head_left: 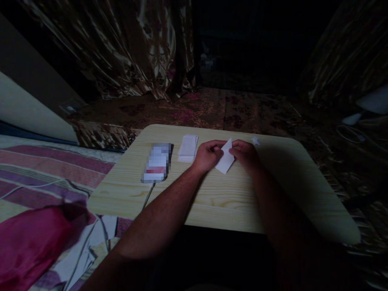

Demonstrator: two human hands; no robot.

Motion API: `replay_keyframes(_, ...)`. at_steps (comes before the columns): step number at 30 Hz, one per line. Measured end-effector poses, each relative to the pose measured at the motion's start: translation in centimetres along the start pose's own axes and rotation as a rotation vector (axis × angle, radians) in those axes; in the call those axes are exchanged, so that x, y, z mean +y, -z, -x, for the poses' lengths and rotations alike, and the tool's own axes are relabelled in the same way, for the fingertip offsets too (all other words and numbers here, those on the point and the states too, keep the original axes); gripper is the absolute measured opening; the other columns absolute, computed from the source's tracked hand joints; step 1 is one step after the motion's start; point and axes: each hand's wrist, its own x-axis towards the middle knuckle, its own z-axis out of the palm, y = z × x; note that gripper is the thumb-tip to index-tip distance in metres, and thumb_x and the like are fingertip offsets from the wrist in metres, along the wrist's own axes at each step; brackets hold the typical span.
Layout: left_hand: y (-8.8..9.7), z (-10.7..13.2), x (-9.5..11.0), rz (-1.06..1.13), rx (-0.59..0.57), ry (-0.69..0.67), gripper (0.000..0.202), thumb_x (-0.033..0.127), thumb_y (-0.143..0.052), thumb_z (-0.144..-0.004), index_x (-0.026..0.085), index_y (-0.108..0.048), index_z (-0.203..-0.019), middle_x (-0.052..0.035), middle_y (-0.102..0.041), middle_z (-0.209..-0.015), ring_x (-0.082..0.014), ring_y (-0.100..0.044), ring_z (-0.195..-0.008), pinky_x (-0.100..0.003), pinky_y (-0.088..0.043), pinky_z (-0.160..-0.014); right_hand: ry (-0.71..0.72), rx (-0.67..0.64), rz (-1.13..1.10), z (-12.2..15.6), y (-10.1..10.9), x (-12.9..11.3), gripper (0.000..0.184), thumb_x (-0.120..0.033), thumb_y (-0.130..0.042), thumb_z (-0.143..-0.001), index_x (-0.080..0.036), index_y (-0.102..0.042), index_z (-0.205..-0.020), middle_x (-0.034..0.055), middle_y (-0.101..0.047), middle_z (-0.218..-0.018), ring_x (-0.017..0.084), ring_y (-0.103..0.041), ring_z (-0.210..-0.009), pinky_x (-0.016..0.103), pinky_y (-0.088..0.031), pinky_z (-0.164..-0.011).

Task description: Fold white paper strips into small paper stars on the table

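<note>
A dim room seen from above a person's own arms, with both hands over a pale wooden desk [227, 208]. Between them is a piece of white paper [225, 160], held above the far half of the desk, tilted, with one corner pointing up and another down. Its slanted edges suggest that some folding is done and the piece is partway along; the exact folds cannot be made out. A stack of white paper [187, 148] lies flat beyond the left wrist, apparently left to be worked, and a small white scrap [256, 141], too small to identify, sits just beyond the right hand [245, 152].

Both forearms reach forward and angle inward. The left hand [209, 155] has its grip closed on the paper's left edge, thumb on the near face; the right grip pinches the opposite edge, fingers curled behind. A phone [157, 161] with a cable [148, 197] lies at the left
</note>
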Motion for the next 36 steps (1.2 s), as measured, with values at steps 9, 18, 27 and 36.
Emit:
replay_keyframes(9, 0.0, -0.2, -0.5, 0.111, -0.008, 0.014, 0.033, 0.018, -0.066, -0.069, 0.016, -0.073, -0.1, 0.0036, -0.051, -0.058, -0.005, -0.037, -0.047, -0.02, -0.027, -0.046, 0.016, -0.018, -0.149, -0.1, 0.1, 0.6, 0.018, -0.027, -0.066, -0.069, -0.019, -0.07, -0.085, -0.0007, -0.066, -0.065, 0.014, -0.057, -0.055, 0.026, -0.044, -0.048)
replay_keyframes(18, -0.1, 0.0, -0.1, 0.087, 0.003, 0.109, 0.023, 0.023, -0.066, -0.069, 0.015, -0.072, -0.09, -0.0002, -0.061, -0.063, -0.0085, -0.048, -0.051, -0.021, -0.033, -0.048, 0.026, -0.022, -0.244, -0.4, 0.1, 1.5, 0.014, -0.023, -0.068, -0.066, -0.02, -0.073, -0.079, 0.0002, -0.068, -0.071, 0.014, -0.058, -0.061, 0.025, -0.042, -0.053)
replay_keyframes(27, -0.2, 0.0, -0.1, 0.167, -0.032, 0.167, 0.031, 0.035, -0.077, -0.065, 0.012, -0.072, -0.085, -0.0056, -0.07, -0.077, -0.0093, -0.054, -0.058, -0.022, -0.039, -0.054, 0.088, -0.011, -0.066, -0.1, 0.1, 0.8, 0.019, -0.022, -0.066, -0.067, -0.019, -0.073, -0.084, 0.0014, -0.071, -0.075, 0.017, -0.063, -0.07, 0.026, -0.044, -0.061)
replay_keyframes(36, 0.0, -0.2, 0.4, 0.335, -0.055, 0.292, 0.033, 0.034, -0.077, -0.064, 0.012, -0.072, -0.088, -0.0056, -0.07, -0.073, -0.0111, -0.056, -0.054, -0.024, -0.04, -0.051, 0.199, 0.073, 0.194, 0.2, -0.4, 0.4, 0.024, -0.03, -0.061, -0.077, -0.019, -0.076, -0.092, 0.0052, -0.074, -0.081, 0.018, -0.064, -0.07, 0.029, -0.046, -0.062)
